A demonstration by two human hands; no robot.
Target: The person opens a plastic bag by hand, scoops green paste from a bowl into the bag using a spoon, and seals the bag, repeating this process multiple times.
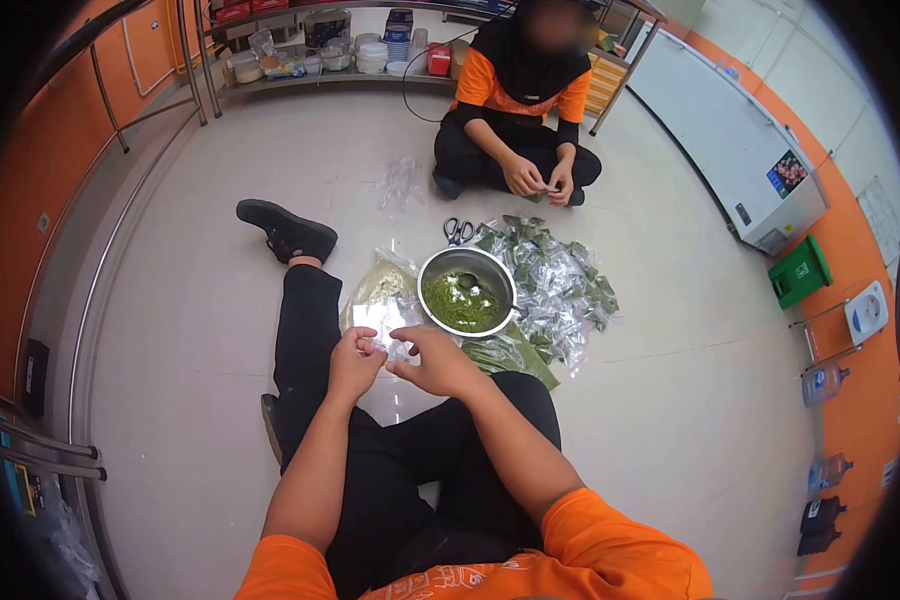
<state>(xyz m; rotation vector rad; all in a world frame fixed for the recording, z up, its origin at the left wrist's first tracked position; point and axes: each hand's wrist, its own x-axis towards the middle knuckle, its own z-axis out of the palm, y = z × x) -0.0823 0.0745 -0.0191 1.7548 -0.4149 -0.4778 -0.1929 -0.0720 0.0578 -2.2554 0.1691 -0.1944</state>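
Both my hands are raised over my lap, just left of a steel bowl (506, 274) of green shredded filling with a dark spoon in it. The fingers of my left hand (355, 364) are closed on a small clear plastic bag (384, 342). Close to its right side, my right hand (432, 360) has its thumb and fingers apart. Behind the hands lies a large clear bag (388, 284) with pale contents. A green filled bag (510, 358) rests below the bowl. Black scissors (459, 231) lie beyond the bowl, and many small filled packets (560, 285) are piled to its right.
Across from me a person (520, 110) sits cross-legged, holding something small. Flat clear bags (400, 183) lie on the floor near them. A metal shelf (340, 80) stands behind. At the right are a chest freezer (730, 130) and a green bin (800, 272).
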